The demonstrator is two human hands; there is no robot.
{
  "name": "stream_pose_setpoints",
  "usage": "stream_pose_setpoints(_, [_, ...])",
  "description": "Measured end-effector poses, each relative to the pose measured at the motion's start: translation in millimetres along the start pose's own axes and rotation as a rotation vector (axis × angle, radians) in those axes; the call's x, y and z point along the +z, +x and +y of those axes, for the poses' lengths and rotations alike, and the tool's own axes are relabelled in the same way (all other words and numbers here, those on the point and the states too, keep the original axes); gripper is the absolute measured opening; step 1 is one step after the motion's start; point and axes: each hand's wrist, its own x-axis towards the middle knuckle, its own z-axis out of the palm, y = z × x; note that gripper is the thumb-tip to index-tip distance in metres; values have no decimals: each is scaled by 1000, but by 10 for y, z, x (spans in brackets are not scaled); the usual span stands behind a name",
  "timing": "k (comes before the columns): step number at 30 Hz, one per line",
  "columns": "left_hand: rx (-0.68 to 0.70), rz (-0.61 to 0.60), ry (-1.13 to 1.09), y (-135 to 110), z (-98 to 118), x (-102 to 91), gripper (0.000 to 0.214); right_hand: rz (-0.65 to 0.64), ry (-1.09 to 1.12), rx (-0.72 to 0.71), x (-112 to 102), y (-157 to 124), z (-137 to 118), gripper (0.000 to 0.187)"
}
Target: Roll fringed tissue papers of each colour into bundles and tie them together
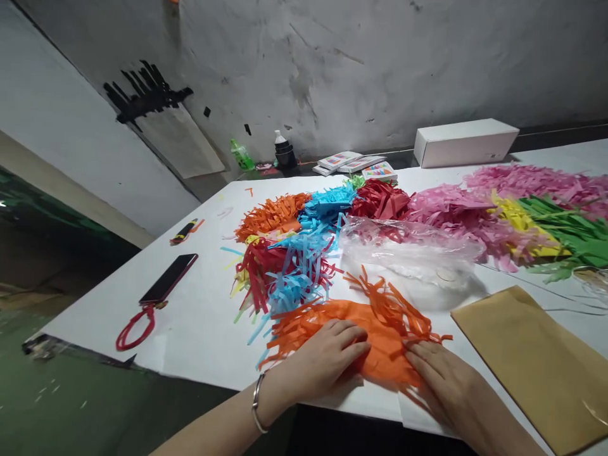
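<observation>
An orange sheet of fringed tissue paper (380, 345) lies near the table's front edge, its cut strips spread to the left, back and right. On its left part rests my left hand (327, 354), palm down, fingers slightly bent over the paper, with a silver bracelet at the wrist. My right hand (444, 373) presses on the right end with fingers stretched out. Just behind and left are a red fringed tissue bundle (259, 269) and a light blue one (294, 288). A clear plastic bag (408, 253) with something white in it sits behind the orange paper.
Orange (273, 215), dark red (380, 199), pink (446, 209) and green (570, 228) fringed bundles line the back. A brown envelope-like packet (532, 361) lies right. On the left are a phone (168, 278) with a red strap and a cutter (184, 232). A white box (465, 144) stands behind.
</observation>
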Motion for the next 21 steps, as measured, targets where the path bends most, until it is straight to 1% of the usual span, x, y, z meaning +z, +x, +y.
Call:
stream_pose_setpoints(1, [0,5,-5,7,4,32,33,-32,11,16,-59,-43,51,28])
stream_pose_setpoints(3, [-1,16,-12,-1,9,71,25,-152,26,32,-203,-104,144,29])
stream_pose_setpoints(5, [-20,32,-21,-22,23,92,22,-263,39,42,-366,-103,200,38])
stream_pose_setpoints(6, [-34,40,-32,-32,34,99,21,-291,44,50,-440,-76,207,45])
stream_pose_setpoints(7, [-46,48,-47,-40,47,107,21,-293,50,54,-501,-35,197,51])
stream_pose_setpoints(8, [-55,57,-64,-46,61,114,21,-275,60,53,-540,18,168,53])
stream_pose_setpoints(9, [-64,67,-84,-51,74,120,21,-254,76,46,-554,77,123,51])
stream_pose_setpoints(11, [-85,92,-123,-56,92,134,20,-226,123,25,-502,197,-4,40])
stream_pose_setpoints(14, [-115,128,-178,-66,98,158,19,-160,178,0,-297,329,-209,27])
stream_pose_setpoints(16, [-124,156,-212,-76,92,179,20,-95,185,9,-172,377,-298,26])
stream_pose_setpoints(18, [-131,179,-250,-89,85,204,21,-57,204,41,-107,401,-332,26])
stream_pose_setpoints(21, [-138,207,-297,-113,82,242,21,-89,254,119,-87,396,-314,25])
